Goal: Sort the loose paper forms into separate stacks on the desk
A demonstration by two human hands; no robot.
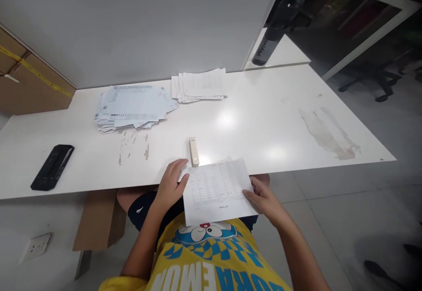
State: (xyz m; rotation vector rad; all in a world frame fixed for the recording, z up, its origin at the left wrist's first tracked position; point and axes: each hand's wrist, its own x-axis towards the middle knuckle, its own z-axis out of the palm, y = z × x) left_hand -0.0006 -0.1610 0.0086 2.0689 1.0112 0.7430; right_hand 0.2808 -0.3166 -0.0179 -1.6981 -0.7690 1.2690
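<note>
A printed sheet of paper (216, 185) with a table of small rows hangs partly over the table's front edge, above my lap. My left hand (171, 183) holds its left edge, thumb and fingers at the upper corner. On the opposite side, my right hand (263, 196) pinches the right edge with the thumb on top; the other fingers are mostly hidden beneath. Just beyond the sheet's far edge lies a cream stapler (194, 151), close to my left fingertips. Whether the sheet is single or several together I cannot tell.
On the white table (263, 119), a messy pile of printed papers (135, 104) lies back left, with a smaller paper stack (202, 84) beside it. A black case (52, 167) lies at left. A cardboard box (29, 75) stands in the left corner; a dark bottle (273, 36) is back right.
</note>
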